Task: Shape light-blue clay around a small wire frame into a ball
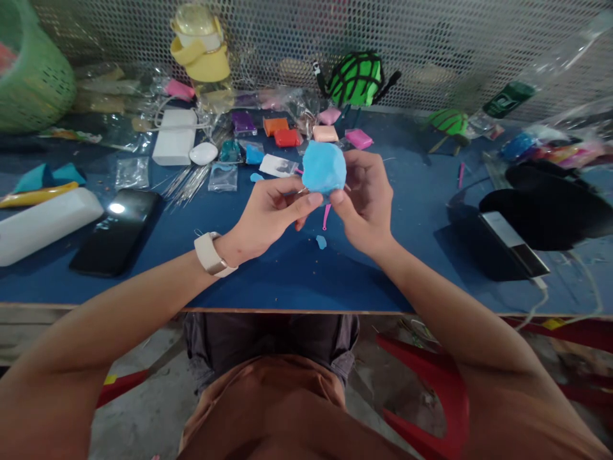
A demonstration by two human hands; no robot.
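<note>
A light-blue lump of modelling clay, roughly rounded with a flattened face, is held up over the blue table between both hands. My left hand grips its lower left edge, the thumb pressed along the bottom. On the other side my right hand has its thumb on the lower right edge, and its fingers curl behind, partly hidden. Below the hands lie a pink clay tool and a small blue clay scrap. Another flat blue bit rests left of the lump.
Colourful clay packets and thin wires lie behind my hands. A black phone and white case are at left. Green turtle-like models and a yellow bottle stand at the back; a power bank is at right.
</note>
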